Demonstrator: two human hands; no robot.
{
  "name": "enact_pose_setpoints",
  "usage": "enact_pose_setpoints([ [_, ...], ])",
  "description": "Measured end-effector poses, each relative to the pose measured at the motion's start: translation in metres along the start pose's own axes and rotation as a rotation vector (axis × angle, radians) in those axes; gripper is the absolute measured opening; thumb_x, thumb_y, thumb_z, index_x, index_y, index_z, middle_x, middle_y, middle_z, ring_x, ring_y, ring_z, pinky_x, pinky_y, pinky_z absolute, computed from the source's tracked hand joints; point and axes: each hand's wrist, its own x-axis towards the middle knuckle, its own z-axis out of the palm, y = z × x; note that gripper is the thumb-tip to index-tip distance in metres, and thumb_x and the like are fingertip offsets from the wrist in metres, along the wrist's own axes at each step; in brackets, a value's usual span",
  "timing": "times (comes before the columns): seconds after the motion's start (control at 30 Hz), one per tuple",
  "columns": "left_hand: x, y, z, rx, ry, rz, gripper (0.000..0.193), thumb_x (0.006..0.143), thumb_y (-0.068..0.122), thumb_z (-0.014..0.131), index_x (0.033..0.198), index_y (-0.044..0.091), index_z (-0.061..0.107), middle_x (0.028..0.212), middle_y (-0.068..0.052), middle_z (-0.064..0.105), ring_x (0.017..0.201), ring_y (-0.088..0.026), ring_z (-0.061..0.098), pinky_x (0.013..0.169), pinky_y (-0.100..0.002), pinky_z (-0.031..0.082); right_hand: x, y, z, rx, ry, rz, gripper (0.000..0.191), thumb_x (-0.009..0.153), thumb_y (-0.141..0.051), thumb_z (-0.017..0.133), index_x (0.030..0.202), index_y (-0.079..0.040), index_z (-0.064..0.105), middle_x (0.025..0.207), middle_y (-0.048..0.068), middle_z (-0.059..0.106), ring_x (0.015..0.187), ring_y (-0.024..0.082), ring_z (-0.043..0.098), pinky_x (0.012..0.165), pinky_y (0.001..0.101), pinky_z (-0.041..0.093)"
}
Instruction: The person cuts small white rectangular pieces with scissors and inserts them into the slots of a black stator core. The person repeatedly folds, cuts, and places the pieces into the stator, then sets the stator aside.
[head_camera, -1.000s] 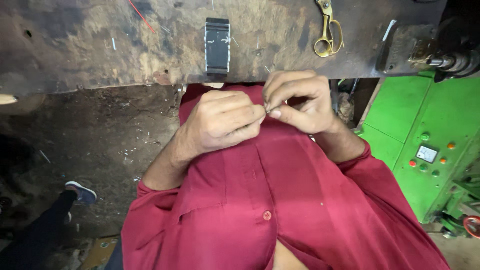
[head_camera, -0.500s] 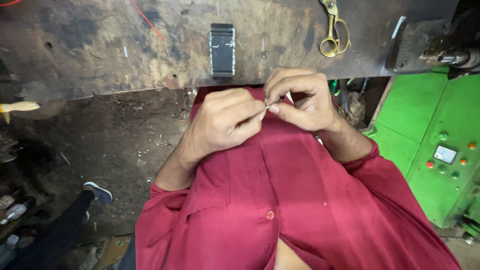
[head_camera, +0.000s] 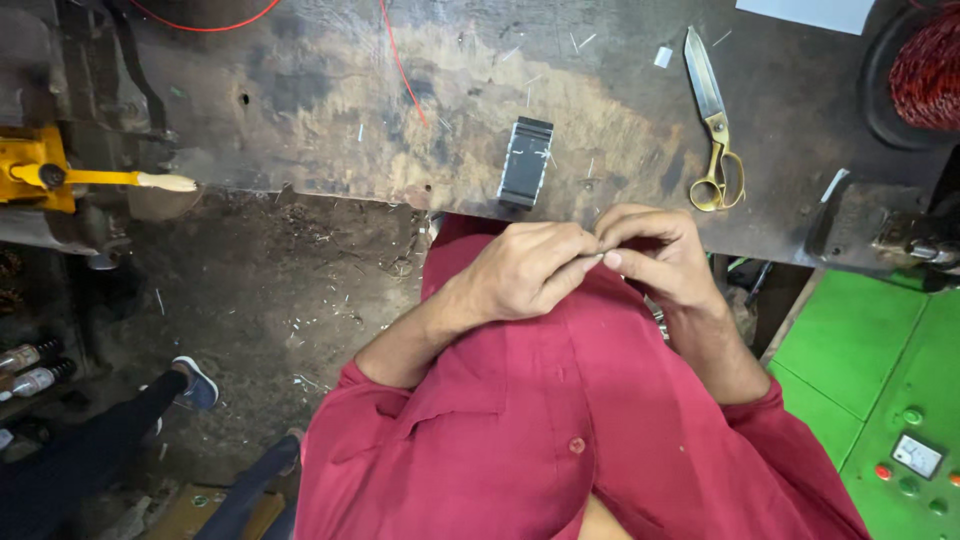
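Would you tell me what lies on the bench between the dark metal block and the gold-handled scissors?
In the head view, only bare, worn benchtop with small pale scraps lies between the dark metal block and the scissors.

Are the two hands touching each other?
Touching. The head view shows the left hand and right hand meeting at the fingertips, pinched together with no gap, just below the bench edge.

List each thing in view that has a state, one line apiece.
left hand: fingertips pinched against the right hand's
right hand: pinching something too small to identify
scissors: closed, flat on workbench
metal block: standing at bench edge, untouched
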Motion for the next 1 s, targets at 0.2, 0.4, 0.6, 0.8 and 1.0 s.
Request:
enact_pose_setpoints([
  [0.2,-0.004,-0.007,0.0,0.115,0.043,0.159,0.023,0.09,-0.001,0.075,0.109,-0.001,0.062,0.094,-0.015,0.066,0.084,-0.031,0.069,0.075,-0.039,0.057,0.001,0.005,0.0,0.06,0.0,0.019,0.012,0.085,0.001,0.077,0.095,0.005,0.072,0.103,0.016,0.07,0.096,0.02,0.067,0.087,0.0316,0.053],
  [0.4,-0.001,-0.007,-0.004,0.136,0.013,0.212,0.023,0.09,-0.004,0.076,0.108,-0.004,0.062,0.091,-0.015,0.065,0.08,-0.031,0.068,0.072,-0.039,0.056,0.003,-0.005,0.007,0.011,-0.017,0.04,0.008,0.086,0.001,0.073,0.093,0.004,0.071,0.103,0.014,0.069,0.096,0.019,0.064,0.087,0.0303,0.051],
  [0.6,0.007,0.003,-0.019,0.213,-0.004,0.028,0.02,0.085,0.002,0.075,0.103,0.001,0.066,0.093,-0.012,0.067,0.082,-0.029,0.069,0.072,-0.039,0.056,0.007,-0.016,0.027,-0.602,0.154,-0.164,0.008,0.086,-0.001,0.073,0.09,0.004,0.067,0.093,0.011,0.069,0.084,0.015,0.065,0.073,0.0281,0.049],
  [0.8,0.009,0.005,-0.02,0.05,0.007,-0.012,0.015,0.088,-0.002,0.072,0.102,-0.001,0.068,0.094,-0.013,0.068,0.084,-0.03,0.069,0.074,-0.039,0.056,0.01,-0.027,0.023,-0.535,0.042,-0.125,0.01,0.087,-0.001,0.074,0.096,0.003,0.072,0.098,0.011,0.071,0.09,0.017,0.067,0.078,0.0285,0.051],
  [1.0,0.005,0.001,-0.014,-0.015,-0.039,-0.092,0.014,0.087,-0.006,0.073,0.098,-0.002,0.067,0.091,-0.013,0.068,0.082,-0.029,0.069,0.074,-0.038,0.055,0.005,-0.022,0.015,-0.397,0.031,-0.06,0.009,0.087,-0.002,0.076,0.094,0.001,0.072,0.097,0.011,0.072,0.087,0.017,0.066,0.074,0.0282,0.05],
])
